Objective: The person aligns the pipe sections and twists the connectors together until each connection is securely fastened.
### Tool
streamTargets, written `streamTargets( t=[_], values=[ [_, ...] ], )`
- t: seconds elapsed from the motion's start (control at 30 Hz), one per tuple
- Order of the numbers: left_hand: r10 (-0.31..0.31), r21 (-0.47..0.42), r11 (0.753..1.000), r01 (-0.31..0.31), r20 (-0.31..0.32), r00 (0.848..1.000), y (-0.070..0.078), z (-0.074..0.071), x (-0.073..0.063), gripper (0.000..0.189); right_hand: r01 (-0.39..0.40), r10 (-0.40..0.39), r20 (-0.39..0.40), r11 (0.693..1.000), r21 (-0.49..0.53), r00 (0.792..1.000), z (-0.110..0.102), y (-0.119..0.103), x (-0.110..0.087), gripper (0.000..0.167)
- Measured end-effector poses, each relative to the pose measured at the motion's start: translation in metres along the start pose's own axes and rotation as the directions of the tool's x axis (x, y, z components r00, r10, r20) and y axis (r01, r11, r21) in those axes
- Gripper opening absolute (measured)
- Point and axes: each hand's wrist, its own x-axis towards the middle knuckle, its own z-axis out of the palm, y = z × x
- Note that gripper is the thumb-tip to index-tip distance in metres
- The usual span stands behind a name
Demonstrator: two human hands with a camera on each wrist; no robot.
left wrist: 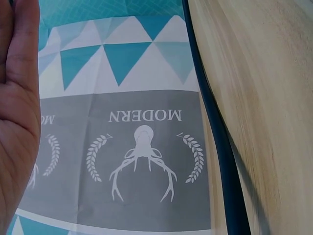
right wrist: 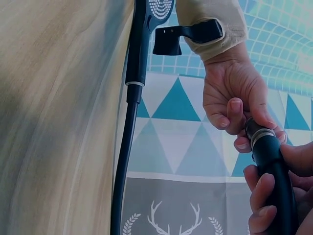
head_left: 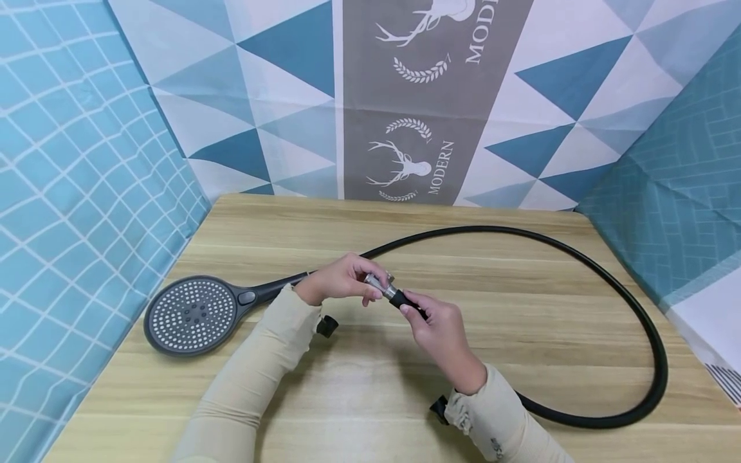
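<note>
Over the middle of the wooden table my left hand (head_left: 346, 279) pinches a silver metal fitting (head_left: 377, 283) between thumb and fingers. My right hand (head_left: 442, 326) grips the black hose end (right wrist: 275, 169) joined to that fitting, fingers curled round it. To the left lies a dark grey shower head (head_left: 193, 315), its spray face up, with a hose (head_left: 556, 243) running from its handle in a wide loop to the right. The left wrist view shows only part of the left palm (left wrist: 19, 112) and a stretch of the black hose (left wrist: 222, 137).
Beneath everything is a light wooden table (head_left: 347, 411). Patterned sheets hang behind it and at both sides, with a tiled blue sheet (head_left: 69, 193) at left. A black wrist mount (right wrist: 188, 36) sits at the left cuff.
</note>
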Motion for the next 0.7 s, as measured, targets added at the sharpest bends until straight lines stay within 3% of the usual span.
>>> streamTargets(
  t=[0.17, 0.33, 0.53, 0.7],
  values=[
    [0.014, -0.006, 1.0, -0.014, 0.005, 1.0, -0.0003, 0.0007, -0.0007, 0.006, 0.009, -0.008, -0.013, 0.999, 0.039, 1.0, 0.0009, -0.0007, -0.0002, 0.023],
    [0.021, -0.005, 1.0, -0.021, 0.011, 1.0, -0.001, 0.0001, -0.0018, 0.007, -0.049, 0.053, -0.028, 0.993, 0.109, 0.998, 0.0019, -0.0026, 0.0001, 0.022],
    [0.032, 0.006, 0.999, -0.032, 0.022, 0.999, -0.0011, 0.0005, -0.0024, 0.004, -0.039, 0.041, -0.033, 0.998, 0.045, 0.999, 0.0022, -0.0018, 0.0008, 0.031],
    [0.018, 0.002, 1.0, -0.018, 0.02, 1.0, 0.0009, 0.0019, -0.0018, 0.004, -0.002, 0.004, -0.049, 0.999, 0.04, 0.999, 0.0021, -0.0008, 0.0014, 0.029]
  ],
)
